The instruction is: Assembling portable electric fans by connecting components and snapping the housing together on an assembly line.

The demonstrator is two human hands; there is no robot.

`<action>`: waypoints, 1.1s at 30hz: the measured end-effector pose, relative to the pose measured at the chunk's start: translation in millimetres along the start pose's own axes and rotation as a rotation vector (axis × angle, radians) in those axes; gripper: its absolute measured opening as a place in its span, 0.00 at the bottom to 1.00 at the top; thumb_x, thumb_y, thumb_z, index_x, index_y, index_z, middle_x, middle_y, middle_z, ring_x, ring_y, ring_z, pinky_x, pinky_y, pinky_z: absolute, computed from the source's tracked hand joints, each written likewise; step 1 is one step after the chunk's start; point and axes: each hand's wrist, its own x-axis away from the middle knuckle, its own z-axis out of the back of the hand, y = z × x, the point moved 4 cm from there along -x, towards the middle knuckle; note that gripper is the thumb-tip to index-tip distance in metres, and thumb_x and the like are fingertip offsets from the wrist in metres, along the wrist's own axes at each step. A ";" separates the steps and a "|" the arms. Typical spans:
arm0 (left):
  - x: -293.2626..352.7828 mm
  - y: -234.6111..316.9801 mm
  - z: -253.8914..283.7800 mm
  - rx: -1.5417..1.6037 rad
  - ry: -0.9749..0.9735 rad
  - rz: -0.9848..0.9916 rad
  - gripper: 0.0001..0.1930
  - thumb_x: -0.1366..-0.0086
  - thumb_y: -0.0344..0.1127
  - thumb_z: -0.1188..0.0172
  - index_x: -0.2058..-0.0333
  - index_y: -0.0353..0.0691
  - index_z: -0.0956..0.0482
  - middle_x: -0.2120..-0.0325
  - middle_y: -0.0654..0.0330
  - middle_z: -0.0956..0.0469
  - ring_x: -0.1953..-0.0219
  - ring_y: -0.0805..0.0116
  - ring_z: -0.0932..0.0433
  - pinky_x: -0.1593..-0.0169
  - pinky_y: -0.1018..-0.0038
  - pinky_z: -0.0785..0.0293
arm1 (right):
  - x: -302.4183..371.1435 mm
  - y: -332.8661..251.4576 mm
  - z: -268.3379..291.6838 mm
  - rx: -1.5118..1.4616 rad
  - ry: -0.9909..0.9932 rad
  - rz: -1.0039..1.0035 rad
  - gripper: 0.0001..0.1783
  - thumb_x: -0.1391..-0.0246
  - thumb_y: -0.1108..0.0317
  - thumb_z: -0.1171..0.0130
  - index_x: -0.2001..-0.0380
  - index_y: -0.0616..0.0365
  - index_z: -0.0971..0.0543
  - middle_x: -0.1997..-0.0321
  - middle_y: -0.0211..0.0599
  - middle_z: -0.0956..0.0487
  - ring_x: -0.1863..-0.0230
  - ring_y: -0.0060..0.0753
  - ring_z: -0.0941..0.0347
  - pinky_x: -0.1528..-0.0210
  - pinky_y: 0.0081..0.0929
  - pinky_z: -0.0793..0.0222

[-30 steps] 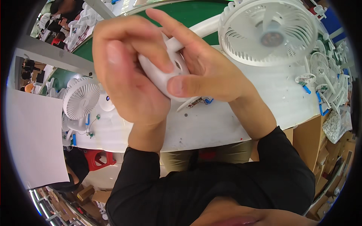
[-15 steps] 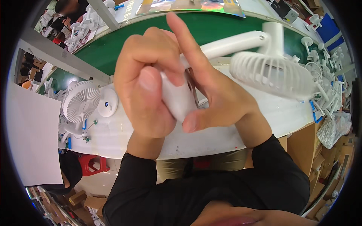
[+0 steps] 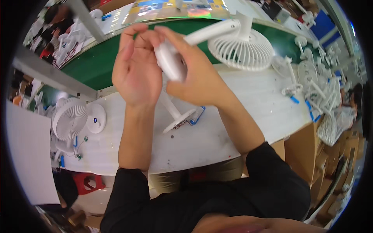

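A small white fan is held up above the table, its neck running from the round base to the caged head at the right. My right hand is closed around the base, thumb below and fingers over the top. Beside the base, my left hand is open with its palm showing and fingers loosely curved. Whether its fingertips touch the base I cannot tell. Beneath the hands, a second white stem with a round base stands tilted on the table, its wires and a blue part exposed. My hands partly hide it.
At the left stand a caged fan and a round white base, near small green circuit boards. Several part-built fans crowd the right end of the white table. A grey post rises at the left; a person sits beyond it.
My left hand has let go of the base and opened. The held fan has shifted left and slightly up in view, its head tilting so the cage shows more. The lower base is now uncovered.
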 end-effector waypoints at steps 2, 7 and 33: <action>-10.7 -4.5 -15.0 -0.259 -0.013 -0.113 0.20 0.35 0.37 0.54 0.47 0.32 0.34 0.59 0.48 0.24 0.53 0.62 0.28 0.45 0.70 0.36 | -9.5 8.7 15.8 -0.061 0.073 0.021 0.47 0.68 0.79 0.45 0.35 0.56 0.35 0.40 0.45 0.27 0.46 0.43 0.29 0.45 0.31 0.32; 0.0 5.8 -5.9 -0.833 -0.001 0.038 0.14 0.37 0.28 0.51 0.54 0.32 0.29 0.59 0.49 0.23 0.54 0.61 0.25 0.44 0.69 0.33 | -4.6 87.3 40.7 -0.122 0.301 -0.336 0.41 0.64 0.81 0.46 0.39 0.49 0.30 0.48 0.39 0.22 0.53 0.39 0.26 0.52 0.28 0.29; 19.5 72.2 -25.1 -2.087 -0.402 0.259 0.20 0.29 0.39 0.53 0.44 0.33 0.29 0.51 0.49 0.25 0.48 0.57 0.27 0.43 0.68 0.33 | 564.3 140.5 314.8 0.655 0.263 -1.478 0.20 0.47 0.63 0.45 0.51 0.58 0.22 0.53 0.42 0.18 0.54 0.45 0.24 0.49 0.36 0.28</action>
